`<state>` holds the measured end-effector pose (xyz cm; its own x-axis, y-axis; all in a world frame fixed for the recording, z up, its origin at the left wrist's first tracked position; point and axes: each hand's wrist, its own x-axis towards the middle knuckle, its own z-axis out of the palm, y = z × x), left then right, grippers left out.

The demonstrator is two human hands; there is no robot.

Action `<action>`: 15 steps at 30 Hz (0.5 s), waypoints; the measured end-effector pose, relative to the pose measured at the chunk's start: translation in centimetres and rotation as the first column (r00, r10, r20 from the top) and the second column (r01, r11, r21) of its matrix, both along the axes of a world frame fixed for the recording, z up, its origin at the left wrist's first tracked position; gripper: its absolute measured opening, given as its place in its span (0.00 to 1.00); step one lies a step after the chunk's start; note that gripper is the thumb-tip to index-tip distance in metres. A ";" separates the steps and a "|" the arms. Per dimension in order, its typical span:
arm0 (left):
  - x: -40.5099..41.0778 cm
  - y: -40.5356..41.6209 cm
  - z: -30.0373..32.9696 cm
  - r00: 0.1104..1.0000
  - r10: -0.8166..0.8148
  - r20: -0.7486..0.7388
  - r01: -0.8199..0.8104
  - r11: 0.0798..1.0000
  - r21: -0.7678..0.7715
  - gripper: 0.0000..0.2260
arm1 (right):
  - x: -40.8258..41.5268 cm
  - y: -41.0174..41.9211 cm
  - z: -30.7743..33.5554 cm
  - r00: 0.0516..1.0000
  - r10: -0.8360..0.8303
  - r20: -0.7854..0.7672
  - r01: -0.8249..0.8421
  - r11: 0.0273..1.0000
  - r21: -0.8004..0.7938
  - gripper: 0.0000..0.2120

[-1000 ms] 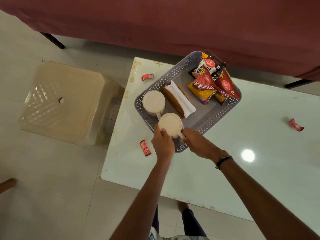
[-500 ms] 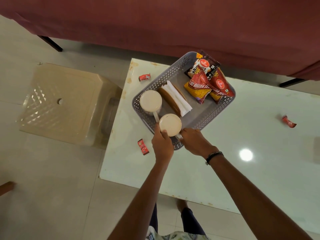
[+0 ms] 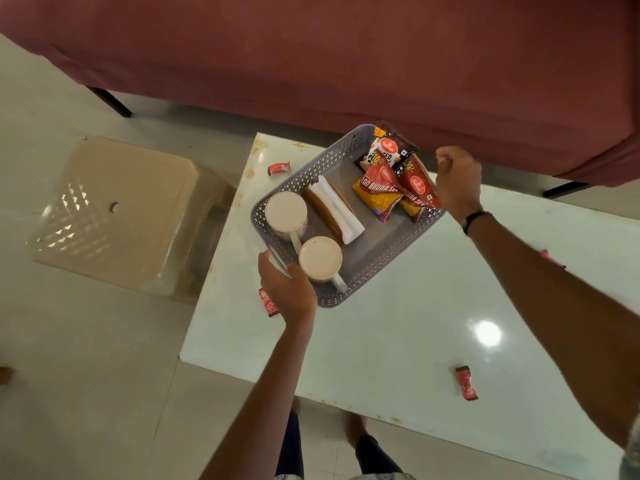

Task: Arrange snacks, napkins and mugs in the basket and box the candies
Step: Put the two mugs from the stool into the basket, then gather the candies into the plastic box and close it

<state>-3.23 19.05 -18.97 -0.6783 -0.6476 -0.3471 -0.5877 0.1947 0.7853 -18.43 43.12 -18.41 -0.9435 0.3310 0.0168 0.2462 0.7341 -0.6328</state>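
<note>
A grey perforated basket [image 3: 304, 176] sits at the far left of the white table [image 3: 398, 341]. Inside it stand two cream mugs, one at the left [image 3: 286, 212] and one at the near corner [image 3: 320, 258]. Folded napkins [image 3: 337, 209] lie in the middle and red snack packets [image 3: 384, 181] at the far end. My left hand [image 3: 287, 289] grips the basket's near-left corner, with the thumb over the rim beside the near mug. My right hand [image 3: 457, 178] is loosely curled at the far-right corner beside the packets; contact is unclear. Red candies lie at the far left [image 3: 278, 168], by my left hand [image 3: 267, 303] and at the near right [image 3: 466, 382].
A beige plastic stool [image 3: 121, 216] stands on the tiled floor left of the table. A maroon-covered bed or sofa [image 3: 346, 64] runs along the far side, close behind the basket. Another red candy [image 3: 547, 254] peeks out behind my right forearm.
My right hand left the near mug's handle and moved up to the basket's far-right corner. My left hand shifted from the mug to the basket's near-left corner.
</note>
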 end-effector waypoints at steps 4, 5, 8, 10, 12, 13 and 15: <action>-0.6 0.1 -1.1 0.996 0.028 0.086 -0.029 1.000 0.008 0.19 | -2.2 2.0 -2.1 0.980 0.090 0.176 -0.095 0.995 0.019 0.15; -0.8 0.1 -1.3 0.996 0.027 0.087 -0.026 1.000 -0.009 0.18 | -2.6 2.1 -2.3 0.968 0.128 0.215 -0.134 0.991 0.016 0.15; -1.3 -0.2 -1.8 0.998 0.022 0.062 -0.013 0.991 -0.131 0.12 | -3.6 1.8 -2.5 0.931 0.225 0.287 -0.228 0.973 -0.024 0.14; -1.4 -0.9 -2.5 0.998 0.035 0.059 -0.027 0.991 -0.132 0.09 | -4.1 1.4 -2.6 0.913 0.272 0.304 -0.263 0.962 -0.070 0.14; -1.5 -1.5 -3.2 0.994 0.076 0.085 -0.073 0.997 -0.033 0.08 | -4.5 1.2 -2.9 0.908 0.287 0.305 -0.271 0.958 -0.097 0.14; -1.7 -1.6 -3.4 0.989 0.104 0.106 -0.109 0.993 0.044 0.08 | -4.6 1.1 -3.0 0.910 0.288 0.299 -0.271 0.958 -0.099 0.14; -2.1 -1.9 -3.4 0.974 0.170 0.148 -0.195 0.966 0.169 0.10 | -4.7 1.3 -3.4 0.916 0.286 0.282 -0.274 0.958 -0.079 0.13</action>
